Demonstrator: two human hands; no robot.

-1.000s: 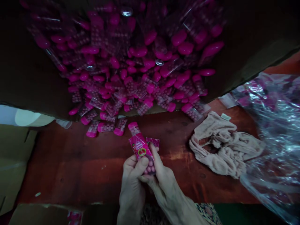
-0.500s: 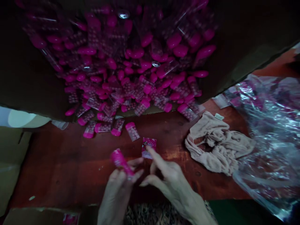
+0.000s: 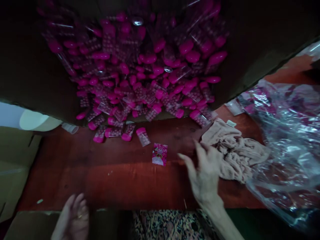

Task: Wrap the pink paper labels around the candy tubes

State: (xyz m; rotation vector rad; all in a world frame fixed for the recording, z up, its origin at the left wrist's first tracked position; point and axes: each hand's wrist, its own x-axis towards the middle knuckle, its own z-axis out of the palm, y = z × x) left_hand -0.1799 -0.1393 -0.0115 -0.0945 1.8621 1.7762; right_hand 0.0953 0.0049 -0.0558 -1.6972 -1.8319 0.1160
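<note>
- The left hand [image 3: 73,218] sits low at the bottom edge of the view, with a ring on one finger. Its grip is loosely open, palm up, and holds nothing.
- The right hand [image 3: 205,173] hovers over the surface [image 3: 125,180], just beside a crumpled beige stocking [image 3: 235,150]. Its grip is spread wide, with nothing in it.
- A printed pink packet [image 3: 159,154] lies flat on the reddish wooden surface, between the hands and well apart from both.
- A clear pink-capped candy tube [image 3: 143,136] lies just above the packet, separate from a row of similar tubes [image 3: 113,132] at the foot of the heap.
- The heap of tubes [image 3: 140,70] fills an open cardboard box [image 3: 252,43], spilling over its lower lip.
- Risk: tubes at that lip could roll out if the box is jolted, mixing with the loose tube.
- Risk: a careless sweep of the right hand could catch the stocking or nudge the light packet aside.
- A clear plastic bag [image 3: 287,140] bulges at the right, its slippery film liable to slide.
- The dim light hides the packet's small print, the depth of the heap is unclear, and the left wrist is cut off by the frame.
</note>
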